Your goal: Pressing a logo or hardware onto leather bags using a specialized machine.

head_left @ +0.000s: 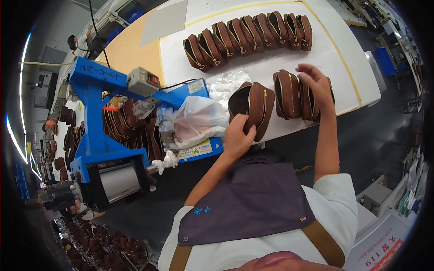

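My left hand (239,137) grips the lower edge of a brown zip pouch (262,110), thumb and fingers closed on it. The pouch stands upright with its gold zip undone and its dark lining showing. My right hand (319,88) is over the brown pouches to the right, its fingers bent and apart. It partly covers one pouch (308,103); whether it touches this pouch I cannot tell. Between my hands stands another open brown pouch (286,95).
A row of several brown pouches (246,36) stands at the back of the white table (343,86). To the left rises a blue press machine (92,113), with plastic bags (199,117) on its base. More pouches (129,117) are piled behind it.
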A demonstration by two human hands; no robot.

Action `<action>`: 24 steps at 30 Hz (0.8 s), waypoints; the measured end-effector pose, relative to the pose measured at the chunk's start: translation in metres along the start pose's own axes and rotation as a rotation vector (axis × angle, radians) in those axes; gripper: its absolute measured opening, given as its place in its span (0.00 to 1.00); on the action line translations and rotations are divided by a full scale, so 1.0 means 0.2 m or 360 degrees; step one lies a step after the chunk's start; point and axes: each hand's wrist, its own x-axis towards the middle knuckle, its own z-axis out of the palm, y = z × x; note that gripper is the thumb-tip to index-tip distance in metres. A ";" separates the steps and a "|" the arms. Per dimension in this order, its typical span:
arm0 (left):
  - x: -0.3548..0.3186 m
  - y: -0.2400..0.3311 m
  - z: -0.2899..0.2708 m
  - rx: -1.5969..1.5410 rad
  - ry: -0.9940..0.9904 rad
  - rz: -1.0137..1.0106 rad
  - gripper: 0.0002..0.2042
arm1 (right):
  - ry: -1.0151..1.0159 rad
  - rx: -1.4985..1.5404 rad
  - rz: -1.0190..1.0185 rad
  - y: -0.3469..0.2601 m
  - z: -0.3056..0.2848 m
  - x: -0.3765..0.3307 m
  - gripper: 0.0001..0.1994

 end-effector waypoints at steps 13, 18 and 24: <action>-0.74 -0.11 -0.81 -0.0367 -0.0593 0.0071 0.17 | -0.0896 0.0095 0.0290 0.04 0.88 -0.82 0.33; -0.92 -0.31 -1.02 -0.0062 -0.0829 0.0089 0.24 | -0.0735 0.0399 0.0633 0.15 1.17 -0.99 0.27; -1.06 -0.43 -1.13 -0.0850 -0.0405 -0.0835 0.15 | -0.1203 0.0173 0.0379 0.08 1.51 -1.05 0.28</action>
